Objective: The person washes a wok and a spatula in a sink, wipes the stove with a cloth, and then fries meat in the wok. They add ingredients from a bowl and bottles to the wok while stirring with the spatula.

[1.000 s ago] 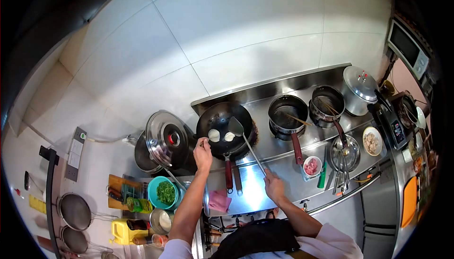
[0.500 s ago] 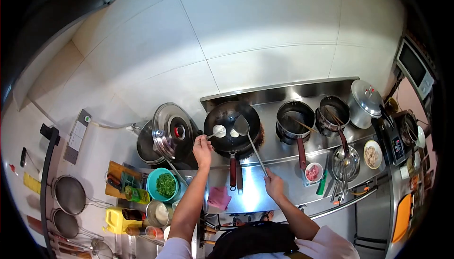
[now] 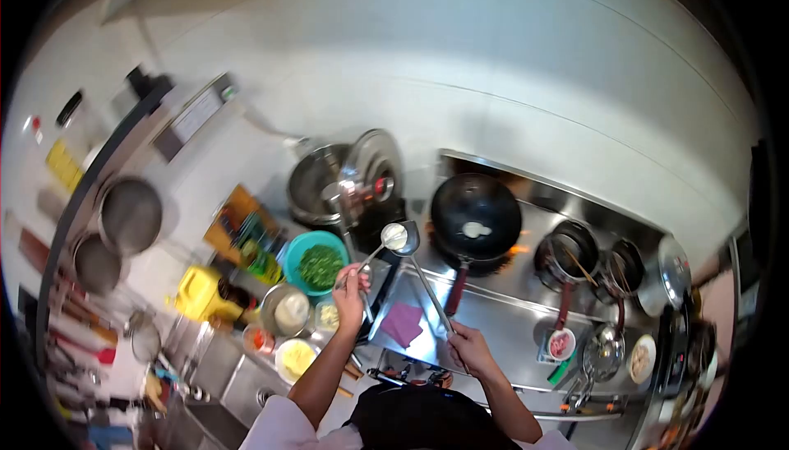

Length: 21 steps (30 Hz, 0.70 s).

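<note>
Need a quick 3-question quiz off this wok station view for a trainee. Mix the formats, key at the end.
1. Multiple choice. What holds the spatula?
A) left hand
B) right hand
C) both hands

2. True or false: the spatula's blade is inside the wok.

3. Fill in the colour: the chopped greens are in a ____ bowl.

Key: 1: B. 2: False, the blade is off to the left of the wok. 3: teal.
</note>
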Each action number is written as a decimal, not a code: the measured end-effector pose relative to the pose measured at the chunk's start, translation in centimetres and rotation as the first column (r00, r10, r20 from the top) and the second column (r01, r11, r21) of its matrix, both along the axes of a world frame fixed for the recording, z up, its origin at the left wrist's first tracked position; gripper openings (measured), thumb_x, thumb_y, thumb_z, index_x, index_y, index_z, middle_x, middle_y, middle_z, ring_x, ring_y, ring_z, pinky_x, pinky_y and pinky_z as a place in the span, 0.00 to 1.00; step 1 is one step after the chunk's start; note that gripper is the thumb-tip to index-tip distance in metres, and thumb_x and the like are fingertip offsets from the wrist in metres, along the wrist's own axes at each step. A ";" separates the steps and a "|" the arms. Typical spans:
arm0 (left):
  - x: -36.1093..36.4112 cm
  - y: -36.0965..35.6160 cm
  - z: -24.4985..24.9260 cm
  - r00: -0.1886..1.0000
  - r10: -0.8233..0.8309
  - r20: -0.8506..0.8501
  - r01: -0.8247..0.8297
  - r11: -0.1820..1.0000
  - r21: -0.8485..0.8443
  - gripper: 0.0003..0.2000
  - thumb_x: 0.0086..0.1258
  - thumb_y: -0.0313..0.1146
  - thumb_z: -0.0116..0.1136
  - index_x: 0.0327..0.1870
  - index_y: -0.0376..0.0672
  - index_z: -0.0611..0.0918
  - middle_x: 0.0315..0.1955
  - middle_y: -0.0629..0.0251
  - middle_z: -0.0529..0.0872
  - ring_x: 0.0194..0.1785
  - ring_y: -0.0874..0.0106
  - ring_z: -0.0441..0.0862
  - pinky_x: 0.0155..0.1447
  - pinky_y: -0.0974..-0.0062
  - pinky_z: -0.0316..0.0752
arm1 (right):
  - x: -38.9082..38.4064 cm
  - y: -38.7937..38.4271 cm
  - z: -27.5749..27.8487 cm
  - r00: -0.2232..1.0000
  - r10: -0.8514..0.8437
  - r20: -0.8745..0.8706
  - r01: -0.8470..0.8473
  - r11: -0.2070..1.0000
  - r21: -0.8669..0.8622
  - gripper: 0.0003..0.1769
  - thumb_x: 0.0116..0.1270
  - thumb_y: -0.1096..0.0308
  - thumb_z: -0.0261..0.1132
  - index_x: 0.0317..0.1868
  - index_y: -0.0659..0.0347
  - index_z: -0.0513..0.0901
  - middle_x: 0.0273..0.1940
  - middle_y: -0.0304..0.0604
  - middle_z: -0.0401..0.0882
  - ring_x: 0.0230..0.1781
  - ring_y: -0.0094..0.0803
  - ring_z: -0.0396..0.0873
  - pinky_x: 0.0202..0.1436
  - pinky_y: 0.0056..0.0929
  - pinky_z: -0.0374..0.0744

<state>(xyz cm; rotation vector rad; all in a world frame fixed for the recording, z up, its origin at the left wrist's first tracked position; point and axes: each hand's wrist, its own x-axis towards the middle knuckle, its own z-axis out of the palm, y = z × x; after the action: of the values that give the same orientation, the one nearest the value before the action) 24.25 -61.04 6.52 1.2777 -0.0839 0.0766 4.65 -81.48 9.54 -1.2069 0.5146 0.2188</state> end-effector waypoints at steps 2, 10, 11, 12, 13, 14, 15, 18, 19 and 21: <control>-2.4 5.7 -0.3 0.989 0.144 0.026 -0.145 0.988 0.044 0.12 0.76 0.35 0.47 0.48 0.37 0.78 0.29 0.64 0.81 0.30 0.79 0.75 0.33 0.80 0.73 | 1.2 2.7 0.6 0.988 0.151 0.018 -0.151 0.989 0.005 0.18 0.71 0.72 0.52 0.60 0.59 0.75 0.20 0.32 0.66 0.12 0.17 0.60 0.12 0.19 0.60; -11.0 20.5 -2.9 0.774 0.629 0.065 -0.631 0.762 0.145 0.12 0.76 0.35 0.46 0.48 0.37 0.77 0.28 0.63 0.80 0.28 0.78 0.76 0.32 0.79 0.75 | 6.2 13.7 -1.3 0.884 0.466 -0.042 -0.467 0.884 0.005 0.16 0.72 0.66 0.54 0.57 0.60 0.76 0.22 0.31 0.67 0.14 0.17 0.60 0.13 0.18 0.59; -11.2 21.1 -3.7 0.765 0.643 0.041 -0.641 0.751 0.160 0.12 0.76 0.36 0.46 0.49 0.37 0.77 0.28 0.63 0.80 0.28 0.78 0.76 0.32 0.79 0.75 | 6.5 13.9 -1.3 0.876 0.479 -0.047 -0.480 0.877 -0.002 0.16 0.72 0.66 0.54 0.57 0.60 0.76 0.22 0.31 0.67 0.14 0.17 0.60 0.13 0.18 0.59; -11.2 21.6 -4.5 0.756 0.654 0.017 -0.647 0.742 0.175 0.12 0.76 0.36 0.46 0.49 0.37 0.76 0.28 0.63 0.80 0.28 0.78 0.76 0.31 0.79 0.75 | 6.8 13.9 -1.3 0.886 0.460 -0.060 -0.457 0.887 0.063 0.17 0.72 0.67 0.54 0.59 0.59 0.74 0.24 0.32 0.67 0.14 0.17 0.60 0.14 0.18 0.58; -11.0 21.9 -5.4 0.751 0.660 0.010 -0.652 0.739 0.173 0.12 0.76 0.36 0.46 0.49 0.37 0.76 0.28 0.63 0.80 0.28 0.78 0.76 0.31 0.79 0.75 | 7.0 13.6 -1.2 0.896 0.438 -0.078 -0.427 0.895 0.128 0.18 0.72 0.68 0.54 0.61 0.59 0.73 0.26 0.33 0.68 0.15 0.17 0.60 0.14 0.17 0.58; -10.5 21.8 -6.1 0.739 0.670 -0.065 -0.657 0.739 0.149 0.12 0.76 0.36 0.47 0.49 0.37 0.77 0.28 0.63 0.80 0.27 0.78 0.76 0.31 0.79 0.75 | 7.1 12.6 -0.5 0.894 0.443 -0.070 -0.416 0.877 0.240 0.17 0.71 0.68 0.55 0.59 0.60 0.74 0.25 0.34 0.69 0.16 0.17 0.63 0.14 0.17 0.59; -10.0 21.6 -6.7 0.729 0.670 -0.143 -0.658 0.742 0.125 0.12 0.75 0.36 0.47 0.49 0.37 0.77 0.28 0.63 0.80 0.27 0.77 0.76 0.31 0.79 0.75 | 7.1 11.1 -0.4 0.896 0.438 -0.079 -0.410 0.882 0.232 0.17 0.71 0.68 0.55 0.59 0.60 0.74 0.25 0.34 0.69 0.16 0.17 0.63 0.14 0.17 0.59; -8.4 20.9 -8.9 0.732 0.619 -0.285 -0.650 0.759 -0.022 0.12 0.74 0.36 0.50 0.48 0.37 0.76 0.31 0.60 0.82 0.28 0.74 0.78 0.31 0.77 0.76 | 6.4 7.1 0.9 0.953 0.279 -0.117 -0.267 0.958 0.105 0.14 0.70 0.68 0.57 0.54 0.61 0.75 0.26 0.36 0.71 0.15 0.18 0.65 0.13 0.17 0.63; -8.0 20.5 -9.9 0.720 0.588 -0.369 -0.660 0.744 -0.103 0.11 0.73 0.36 0.51 0.48 0.37 0.75 0.33 0.59 0.82 0.29 0.73 0.79 0.31 0.76 0.77 | 6.1 5.8 1.9 0.981 0.151 -0.124 -0.151 0.988 0.008 0.13 0.70 0.68 0.57 0.52 0.61 0.75 0.26 0.36 0.72 0.15 0.18 0.65 0.13 0.18 0.64; -8.0 20.0 -10.4 0.721 0.471 -0.508 -0.632 0.748 -0.203 0.13 0.71 0.33 0.54 0.53 0.41 0.71 0.36 0.59 0.82 0.31 0.70 0.79 0.32 0.75 0.77 | 5.3 1.5 1.5 0.997 0.069 -0.032 -0.072 0.992 -0.108 0.09 0.69 0.71 0.54 0.48 0.63 0.76 0.25 0.36 0.72 0.13 0.20 0.67 0.12 0.20 0.67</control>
<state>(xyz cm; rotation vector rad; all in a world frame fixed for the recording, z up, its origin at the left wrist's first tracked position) 16.23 -41.06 -3.89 0.8760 0.6911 0.3230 9.96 -79.95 11.07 -1.3310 0.5140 0.2714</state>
